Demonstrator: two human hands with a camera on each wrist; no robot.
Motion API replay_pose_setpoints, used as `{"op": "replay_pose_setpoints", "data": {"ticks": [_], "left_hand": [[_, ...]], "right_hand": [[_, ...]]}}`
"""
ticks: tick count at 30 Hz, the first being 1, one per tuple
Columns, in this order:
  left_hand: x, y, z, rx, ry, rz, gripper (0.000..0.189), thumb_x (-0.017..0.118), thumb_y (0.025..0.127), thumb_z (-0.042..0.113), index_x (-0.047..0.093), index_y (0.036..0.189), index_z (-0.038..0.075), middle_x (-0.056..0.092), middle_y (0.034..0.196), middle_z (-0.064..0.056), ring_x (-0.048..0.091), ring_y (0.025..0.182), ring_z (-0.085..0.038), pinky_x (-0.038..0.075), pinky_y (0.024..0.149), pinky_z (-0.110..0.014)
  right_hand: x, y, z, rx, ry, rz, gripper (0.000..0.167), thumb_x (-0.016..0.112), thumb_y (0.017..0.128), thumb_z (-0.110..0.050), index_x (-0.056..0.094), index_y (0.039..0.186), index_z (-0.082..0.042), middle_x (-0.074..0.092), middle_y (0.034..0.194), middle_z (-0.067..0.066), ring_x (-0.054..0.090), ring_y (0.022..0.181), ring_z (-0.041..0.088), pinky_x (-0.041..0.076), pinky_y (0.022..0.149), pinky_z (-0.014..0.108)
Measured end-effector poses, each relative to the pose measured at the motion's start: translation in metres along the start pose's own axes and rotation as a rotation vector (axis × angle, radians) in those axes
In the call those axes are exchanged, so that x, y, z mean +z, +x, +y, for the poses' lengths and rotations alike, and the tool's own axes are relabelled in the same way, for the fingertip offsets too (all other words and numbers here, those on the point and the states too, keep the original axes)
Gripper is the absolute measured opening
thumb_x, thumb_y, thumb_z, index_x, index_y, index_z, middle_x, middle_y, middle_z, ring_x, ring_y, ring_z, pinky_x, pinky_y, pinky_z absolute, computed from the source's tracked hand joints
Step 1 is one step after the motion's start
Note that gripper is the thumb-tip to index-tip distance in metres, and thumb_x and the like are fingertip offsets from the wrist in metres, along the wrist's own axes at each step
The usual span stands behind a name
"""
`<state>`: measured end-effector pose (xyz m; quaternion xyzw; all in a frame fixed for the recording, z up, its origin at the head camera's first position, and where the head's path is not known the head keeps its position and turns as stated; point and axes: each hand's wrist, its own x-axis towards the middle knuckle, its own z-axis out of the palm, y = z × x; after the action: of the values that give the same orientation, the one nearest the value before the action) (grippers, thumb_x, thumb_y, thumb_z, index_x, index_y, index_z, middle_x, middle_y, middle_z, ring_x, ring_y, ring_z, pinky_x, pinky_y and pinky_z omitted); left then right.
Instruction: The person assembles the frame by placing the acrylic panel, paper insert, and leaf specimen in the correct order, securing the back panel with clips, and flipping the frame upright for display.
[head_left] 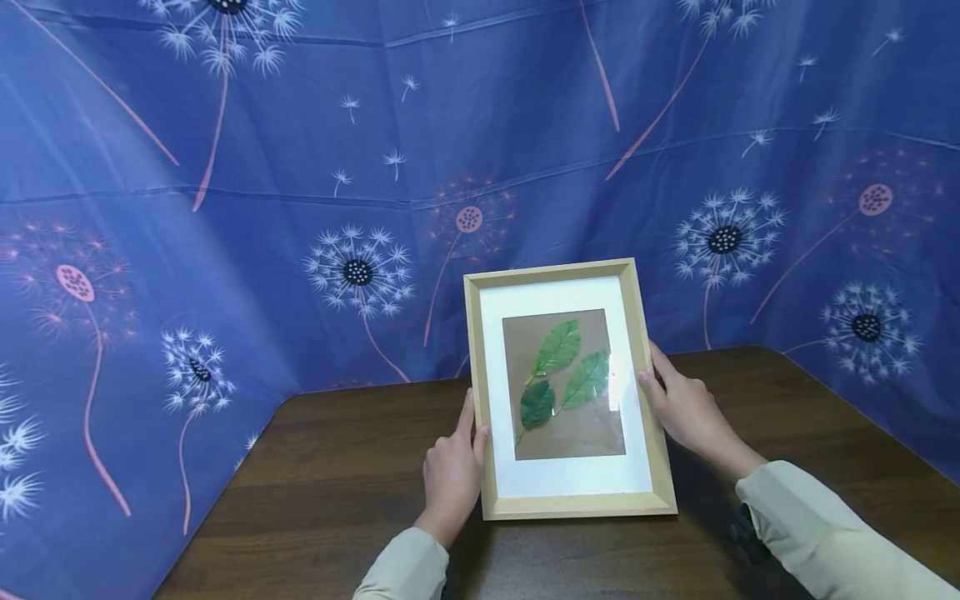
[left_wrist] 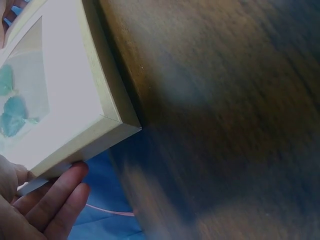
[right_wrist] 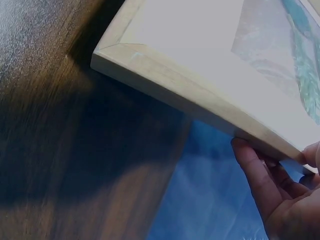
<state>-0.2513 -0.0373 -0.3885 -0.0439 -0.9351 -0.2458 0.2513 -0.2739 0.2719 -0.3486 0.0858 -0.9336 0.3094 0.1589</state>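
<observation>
Both hands hold a light wooden picture frame point(head_left: 570, 506) tilted up over the table, its front toward the head camera. Inside it, a white mat surrounds a brown panel with three green leaves point(head_left: 558, 346) under a glossy pane. My left hand point(head_left: 453, 467) grips the frame's left side, thumb at the front edge and fingers behind. On the opposite side my right hand point(head_left: 690, 412) pinches the edge, thumb on the front. In the left wrist view, fingers point(left_wrist: 57, 202) lie along the frame's side and underside. The right wrist view shows fingertips point(right_wrist: 242, 147) against the other side.
A dark brown wooden table point(head_left: 337, 467) lies under the frame. Behind it and along the left and right hangs a blue cloth point(head_left: 262, 250) printed with white and pink dandelions. Light sleeves point(head_left: 840, 533) cover the forearms.
</observation>
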Motion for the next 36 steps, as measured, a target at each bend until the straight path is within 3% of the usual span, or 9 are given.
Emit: {"op": "replay_pose_setpoints", "data": {"ticks": [15,28,36], "left_hand": [[0.002,0.005,0.000,-0.025,0.067,-0.015,0.060,0.064,0.101,0.032,0.042,0.156,0.024,0.042,0.051,-0.004,0.041,0.044,-0.019,0.037,0.041,-0.037],[-0.005,-0.001,-0.009,-0.005,-0.026,-0.018,0.060,0.062,0.103,0.028,0.039,0.158,0.023,0.038,0.050,0.000,0.036,0.045,-0.015,0.031,0.040,-0.033],[-0.008,-0.002,-0.011,0.009,-0.025,-0.017,0.060,0.062,0.103,0.028,0.040,0.157,0.021,0.040,0.050,-0.001,0.037,0.045,-0.015,0.034,0.041,-0.034]], "right_hand": [[-0.002,0.002,-0.001,-0.017,0.031,0.015,0.065,0.039,0.112,-0.030,0.006,0.164,-0.013,0.058,0.121,0.043,0.071,0.087,0.045,0.058,0.069,0.059],[0.001,0.003,-0.005,-0.027,0.095,-0.004,0.064,0.040,0.112,-0.031,0.009,0.164,-0.012,0.057,0.127,0.042,0.071,0.094,0.045,0.058,0.075,0.059],[0.000,0.004,-0.006,-0.020,0.124,-0.034,0.064,0.039,0.112,-0.031,0.008,0.164,-0.010,0.055,0.129,0.042,0.070,0.096,0.046,0.059,0.074,0.058]]}}
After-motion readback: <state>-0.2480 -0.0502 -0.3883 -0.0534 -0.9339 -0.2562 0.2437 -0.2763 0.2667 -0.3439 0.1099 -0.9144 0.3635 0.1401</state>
